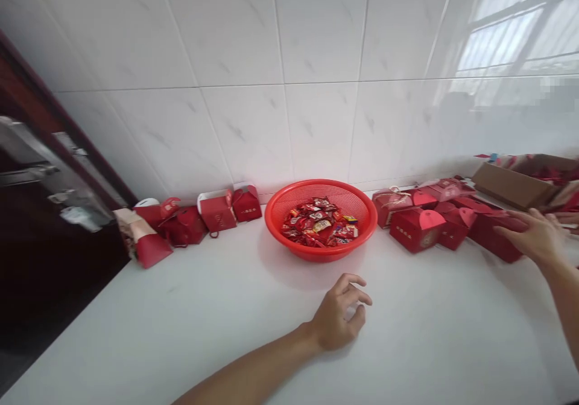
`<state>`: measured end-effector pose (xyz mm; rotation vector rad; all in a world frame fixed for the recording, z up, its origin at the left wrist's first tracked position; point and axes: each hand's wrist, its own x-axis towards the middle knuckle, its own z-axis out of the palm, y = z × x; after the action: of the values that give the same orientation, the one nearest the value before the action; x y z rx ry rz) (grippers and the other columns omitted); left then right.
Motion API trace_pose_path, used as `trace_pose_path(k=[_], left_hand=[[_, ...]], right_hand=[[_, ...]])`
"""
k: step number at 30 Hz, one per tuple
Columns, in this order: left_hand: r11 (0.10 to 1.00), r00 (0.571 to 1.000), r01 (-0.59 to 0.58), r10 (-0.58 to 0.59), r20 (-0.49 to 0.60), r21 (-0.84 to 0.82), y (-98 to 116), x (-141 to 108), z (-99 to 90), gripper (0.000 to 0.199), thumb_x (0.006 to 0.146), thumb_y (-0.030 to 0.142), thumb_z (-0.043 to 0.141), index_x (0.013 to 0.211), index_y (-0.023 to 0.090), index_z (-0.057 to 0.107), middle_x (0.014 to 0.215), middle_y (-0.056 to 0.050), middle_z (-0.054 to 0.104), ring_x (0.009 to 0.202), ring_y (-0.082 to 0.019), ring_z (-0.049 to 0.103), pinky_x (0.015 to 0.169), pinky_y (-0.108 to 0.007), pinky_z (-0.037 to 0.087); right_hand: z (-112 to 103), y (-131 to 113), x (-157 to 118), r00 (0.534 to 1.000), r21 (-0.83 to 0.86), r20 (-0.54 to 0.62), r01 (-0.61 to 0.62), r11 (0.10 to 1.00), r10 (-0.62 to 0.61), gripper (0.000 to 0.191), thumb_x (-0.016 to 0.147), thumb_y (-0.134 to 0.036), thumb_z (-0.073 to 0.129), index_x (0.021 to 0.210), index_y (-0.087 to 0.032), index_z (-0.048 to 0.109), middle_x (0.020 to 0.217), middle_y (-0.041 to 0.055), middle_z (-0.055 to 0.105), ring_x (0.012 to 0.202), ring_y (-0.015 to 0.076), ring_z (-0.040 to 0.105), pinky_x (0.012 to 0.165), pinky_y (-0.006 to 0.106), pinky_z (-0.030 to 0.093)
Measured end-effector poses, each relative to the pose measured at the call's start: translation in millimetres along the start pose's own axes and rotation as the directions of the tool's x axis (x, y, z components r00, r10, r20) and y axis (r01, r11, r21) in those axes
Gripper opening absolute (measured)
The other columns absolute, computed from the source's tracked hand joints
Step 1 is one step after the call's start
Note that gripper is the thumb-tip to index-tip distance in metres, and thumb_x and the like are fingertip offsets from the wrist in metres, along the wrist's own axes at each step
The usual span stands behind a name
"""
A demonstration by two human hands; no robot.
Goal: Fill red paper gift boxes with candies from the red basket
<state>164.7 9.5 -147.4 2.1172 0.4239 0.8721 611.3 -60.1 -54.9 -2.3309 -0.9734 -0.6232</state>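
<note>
Left hand (337, 317) and right hand (538, 236), fingers parted, extend over a white table (181, 320) before tiled wall (244, 127).

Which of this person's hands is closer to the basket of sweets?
Left. The left hand is just in front of the basket, on its near side; the right hand is well off to the basket's right, beside a red box.
</note>
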Motion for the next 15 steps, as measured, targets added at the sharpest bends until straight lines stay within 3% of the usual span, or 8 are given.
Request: trace_pose_path(k=[4,6,8,9,10,12,13,15], left_hand=[[1.000,1.000,-0.007,0.007,-0.025,-0.020,-3.1,-0.2,3.7,0.017,0.081,0.015,0.059,0.091,0.019,0.072,0.121,-0.012,0.065,0.076,-0.017,0.067,0.079,-0.037,0.061],[0.999,0.999,-0.012,0.010,-0.051,-0.048,-4.0,0.5,4.1,0.017,0.080,0.015,0.059,0.089,0.019,0.072,0.118,-0.013,0.066,0.073,-0.017,0.066,0.073,-0.036,0.061],[0.997,0.994,-0.026,0.018,-0.105,-0.075,-3.8,1.9,2.9,0.016,0.081,0.015,0.058,0.087,0.019,0.072,0.114,-0.013,0.068,0.077,-0.019,0.068,0.073,-0.036,0.060],[0.995,0.991,-0.036,0.024,-0.130,-0.089,-3.4,2.8,1.7,0.015,0.082,0.016,0.059,0.087,0.019,0.072,0.111,-0.013,0.068,0.082,-0.021,0.069,0.076,-0.036,0.060],[0.994,0.987,-0.041,0.024,-0.159,-0.105,-2.9,3.8,0.4,0.013,0.083,0.018,0.059,0.087,0.019,0.072,0.107,-0.013,0.069,0.086,-0.022,0.069,0.079,-0.037,0.060],[0.990,0.978,-0.035,0.005,-0.211,-0.136,-1.9,5.8,-2.5,0.013,0.086,0.022,0.060,0.085,0.020,0.072,0.102,-0.012,0.070,0.090,-0.024,0.069,0.083,-0.038,0.060],[0.989,0.973,-0.023,-0.012,-0.230,-0.149,-1.6,6.7,-3.7,0.013,0.086,0.022,0.059,0.083,0.020,0.072,0.100,-0.011,0.070,0.089,-0.024,0.069,0.082,-0.038,0.060],[0.987,0.965,0.000,-0.042,-0.258,-0.161,-2.0,8.2,-5.1,0.016,0.087,0.020,0.058,0.079,0.019,0.071,0.095,-0.010,0.071,0.086,-0.022,0.069,0.080,-0.036,0.059]], right_hand=[[-10.9,-50.5,-5.8,0.989,0.214,-0.049,-0.124,0.969,0.137,0.026,0.084,-0.030,0.066,0.102,-0.016,0.078,0.138,0.0279,0.061,0.138,0.0381,0.049,0.106,0.053,0.039],[-22.1,-90.4,-27.8,0.978,0.401,-0.210,0.074,0.913,0.012,0.024,0.087,-0.028,0.062,0.104,-0.018,0.076,0.124,0.0226,0.070,0.126,0.0360,0.060,0.108,0.051,0.041],[-36.4,-136.1,-67.5,0.923,0.533,-0.249,0.384,0.754,-0.293,0.016,0.088,-0.028,0.066,0.102,-0.024,0.074,0.103,0.0136,0.076,0.099,0.0306,0.072,0.094,0.045,0.053],[-44.0,-159.3,-93.3,0.841,0.608,-0.214,0.512,0.607,-0.496,0.016,0.089,-0.025,0.066,0.103,-0.028,0.072,0.096,0.0086,0.077,0.087,0.0267,0.073,0.084,0.041,0.057],[-51.5,-181.7,-121.7,0.698,0.707,-0.162,0.575,0.411,-0.698,0.024,0.090,-0.020,0.065,0.111,-0.031,0.070,0.096,0.0062,0.076,0.084,0.0245,0.072,0.078,0.038,0.059],[-64.5,-221.1,-181.6,0.204,0.846,-0.189,0.531,-0.053,-0.961,0.030,0.092,-0.021,0.063,0.121,-0.030,0.068,0.105,0.0089,0.075,0.092,0.0266,0.072,0.074,0.039,0.060],[-69.7,-236.7,-210.2,0.082,0.854,-0.228,0.496,-0.159,-0.970,0.025,0.094,-0.027,0.064,0.118,-0.033,0.069,0.108,0.0070,0.074,0.095,0.0253,0.071,0.074,0.036,0.061],[-77.8,-259.1,-259.5,-0.033,0.855,-0.277,0.448,-0.262,-0.960,0.019,0.096,-0.036,0.064,0.115,-0.033,0.070,0.118,0.0057,0.070,0.102,0.0226,0.068,0.080,0.034,0.061]])
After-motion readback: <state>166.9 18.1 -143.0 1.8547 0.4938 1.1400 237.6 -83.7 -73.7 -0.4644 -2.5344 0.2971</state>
